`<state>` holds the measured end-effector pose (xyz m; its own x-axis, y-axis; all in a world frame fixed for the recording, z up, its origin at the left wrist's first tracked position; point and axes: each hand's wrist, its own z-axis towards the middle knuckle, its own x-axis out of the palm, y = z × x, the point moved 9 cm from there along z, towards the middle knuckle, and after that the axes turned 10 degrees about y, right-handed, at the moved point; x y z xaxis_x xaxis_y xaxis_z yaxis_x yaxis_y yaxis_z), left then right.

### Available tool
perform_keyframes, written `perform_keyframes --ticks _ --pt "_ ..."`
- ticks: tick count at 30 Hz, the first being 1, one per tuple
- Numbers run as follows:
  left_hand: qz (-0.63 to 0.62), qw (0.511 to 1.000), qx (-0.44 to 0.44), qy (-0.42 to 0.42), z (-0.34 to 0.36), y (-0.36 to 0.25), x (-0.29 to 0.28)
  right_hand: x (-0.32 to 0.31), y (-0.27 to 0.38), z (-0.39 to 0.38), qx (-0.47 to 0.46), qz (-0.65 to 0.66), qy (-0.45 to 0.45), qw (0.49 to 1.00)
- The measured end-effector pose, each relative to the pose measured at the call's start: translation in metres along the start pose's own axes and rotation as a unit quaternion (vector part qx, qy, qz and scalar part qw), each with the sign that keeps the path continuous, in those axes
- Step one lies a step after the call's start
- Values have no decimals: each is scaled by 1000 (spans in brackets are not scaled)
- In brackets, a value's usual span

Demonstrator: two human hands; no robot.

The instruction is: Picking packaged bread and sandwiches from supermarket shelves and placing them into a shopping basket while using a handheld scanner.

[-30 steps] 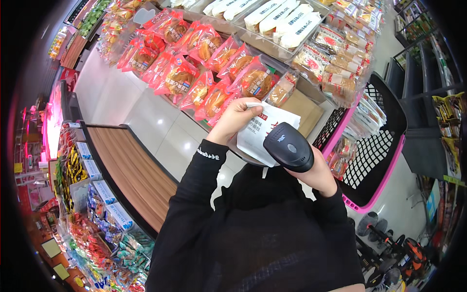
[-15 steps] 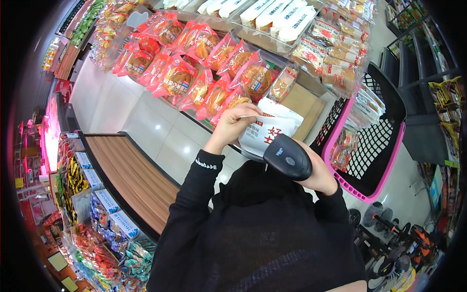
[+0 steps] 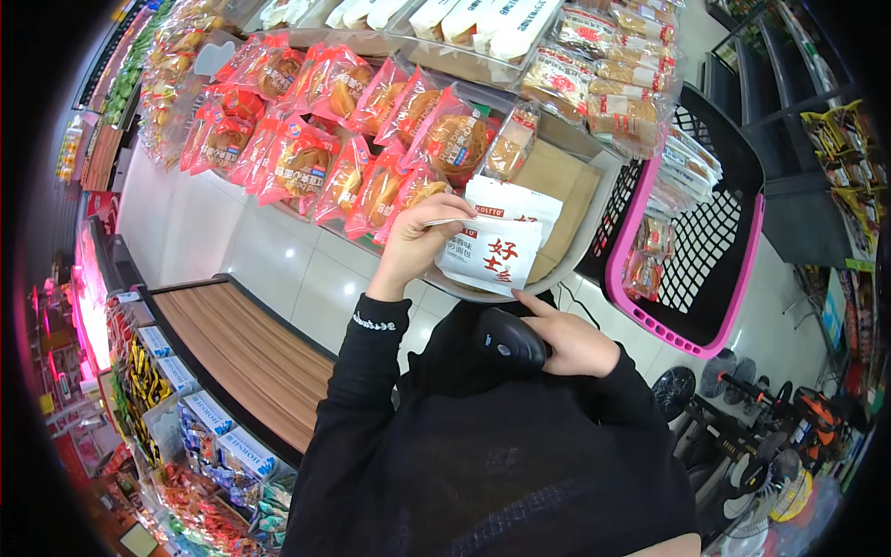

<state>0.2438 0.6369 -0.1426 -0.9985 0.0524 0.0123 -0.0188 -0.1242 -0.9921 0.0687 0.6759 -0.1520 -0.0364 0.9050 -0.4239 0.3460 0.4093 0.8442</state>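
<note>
My left hand (image 3: 413,246) pinches the upper edge of a white packet with red lettering (image 3: 484,258); a similar white packet (image 3: 520,200) lies just behind it. Both are over a clear bin (image 3: 599,209) with cardboard in its bottom. My right hand (image 3: 580,348) grips a black handheld barcode scanner (image 3: 510,339), held low in front of my dark top, with a finger reaching up to the lower edge of the front packet. Red-wrapped buns (image 3: 302,162) and a wrapped loaf (image 3: 510,139) sit just beyond my hands.
A black basket with pink rim (image 3: 710,343) holds packets at my right. Trays of white packets (image 3: 483,28) and bread packs (image 3: 622,121) are farther back. A wooden shelf (image 3: 232,343) and candy display (image 3: 167,390) stand at left, dark shelving and fans (image 3: 705,399) at right.
The scanner in my right hand has moved down and left, off the packet's front. My left hand and packet have shifted left, and a second packet shows more behind it. The view has turned slightly.
</note>
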Motion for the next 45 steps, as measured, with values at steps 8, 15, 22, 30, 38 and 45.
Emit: perform_keyframes --ticks 8,15,22,30,38,45 --pt "17 998 -17 55 -4 9 7 -1 -4 4 1 4 11 1000" --pt "34 995 -56 76 -17 20 14 -24 -1 -18 -44 48 -64 996" --pt "288 951 -54 98 -4 -11 21 -21 -12 -13 -46 34 -91 994" --pt "152 960 -208 107 -8 10 12 -9 8 -6 -85 55 -51 994" --pt "394 914 -53 80 55 -38 14 -6 -2 -7 -74 36 -39 996" --pt "438 876 -45 198 72 -9 21 -27 -4 -43 -80 92 -121 985"
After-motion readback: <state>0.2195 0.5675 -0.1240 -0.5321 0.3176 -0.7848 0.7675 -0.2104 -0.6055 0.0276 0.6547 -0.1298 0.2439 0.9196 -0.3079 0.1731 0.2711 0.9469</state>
